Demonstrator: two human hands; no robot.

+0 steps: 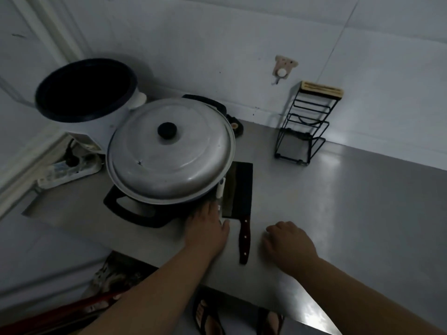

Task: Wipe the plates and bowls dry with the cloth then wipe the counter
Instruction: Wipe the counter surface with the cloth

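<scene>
Dim, blurry frame; no cloth, plates or bowls visible. Left hand [210,228] reaches under the lidded pan [169,151], fingertips hidden, grip unclear. Right hand [289,243] rests loosely curled on the steel counter [350,213], holding nothing, right of the cleaver [239,201], whose handle points toward the person.

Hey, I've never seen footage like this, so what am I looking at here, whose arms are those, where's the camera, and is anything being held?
There is no machine here. This one picture comes from a wide-angle camera worn on a person's head, looking down at their own bare arms over a steel counter. The left hand reaches to the base of a black-handled pot covered by a metal lid. The right hand rests loosely curled on the counter and holds nothing. Between the hands lies a cleaver. Behind stand an open rice cooker and a wire knife rack. No cloth, plates or bowls show.
</scene>
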